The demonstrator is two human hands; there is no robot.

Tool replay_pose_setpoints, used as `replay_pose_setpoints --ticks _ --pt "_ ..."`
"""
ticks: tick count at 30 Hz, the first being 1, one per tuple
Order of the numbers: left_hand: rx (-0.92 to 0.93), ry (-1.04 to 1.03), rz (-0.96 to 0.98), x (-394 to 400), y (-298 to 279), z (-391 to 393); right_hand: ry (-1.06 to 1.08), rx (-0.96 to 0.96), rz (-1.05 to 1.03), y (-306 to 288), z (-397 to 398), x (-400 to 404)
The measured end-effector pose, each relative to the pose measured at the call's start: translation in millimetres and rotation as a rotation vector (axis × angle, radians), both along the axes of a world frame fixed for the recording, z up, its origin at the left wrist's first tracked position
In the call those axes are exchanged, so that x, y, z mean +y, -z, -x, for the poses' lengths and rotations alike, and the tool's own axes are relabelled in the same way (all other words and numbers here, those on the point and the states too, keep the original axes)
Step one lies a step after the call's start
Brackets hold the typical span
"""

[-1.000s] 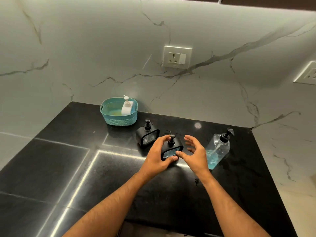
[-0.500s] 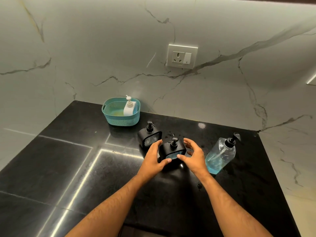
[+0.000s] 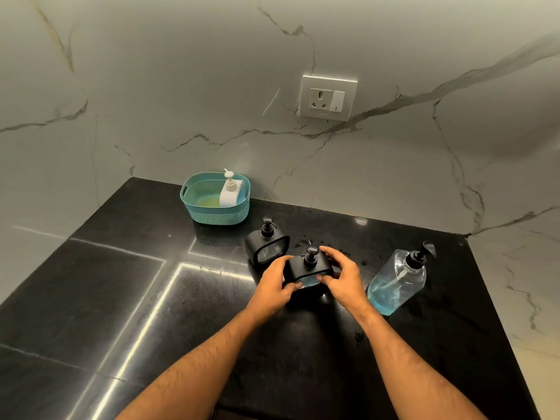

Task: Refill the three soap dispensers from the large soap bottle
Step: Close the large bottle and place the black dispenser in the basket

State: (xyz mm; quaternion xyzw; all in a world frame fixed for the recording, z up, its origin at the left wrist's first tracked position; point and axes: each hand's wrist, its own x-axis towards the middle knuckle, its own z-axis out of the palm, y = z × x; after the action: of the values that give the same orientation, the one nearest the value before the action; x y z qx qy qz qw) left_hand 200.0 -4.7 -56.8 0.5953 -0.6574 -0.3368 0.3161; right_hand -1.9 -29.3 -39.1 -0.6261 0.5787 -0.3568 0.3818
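On the black stone bench, the left hand and right hand both close around a squat black soap dispenser with a pump top. A matching second black dispenser stands just beyond on the left. The large clear bottle of blue soap stands to the right, and a white pump dispenser sits in the teal plastic basket farther back.

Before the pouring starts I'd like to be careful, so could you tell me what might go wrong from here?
1. Both the left hand and right hand grip the near black dispenser; its pump is still on, so twisting could slip.
2. The second black dispenser stands close behind and might get knocked.
3. The large soap bottle sits close to the right forearm.
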Motion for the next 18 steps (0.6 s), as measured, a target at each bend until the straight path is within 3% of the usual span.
replay_pose_setpoints --ticks 9,18 --pt "0.030 -0.016 0.094 -1 -18 -4 0.006 -0.075 0.064 -14 -1 2" --pt "0.134 -0.112 0.245 4 -65 -10 -0.049 -0.150 0.210 -68 -12 0"
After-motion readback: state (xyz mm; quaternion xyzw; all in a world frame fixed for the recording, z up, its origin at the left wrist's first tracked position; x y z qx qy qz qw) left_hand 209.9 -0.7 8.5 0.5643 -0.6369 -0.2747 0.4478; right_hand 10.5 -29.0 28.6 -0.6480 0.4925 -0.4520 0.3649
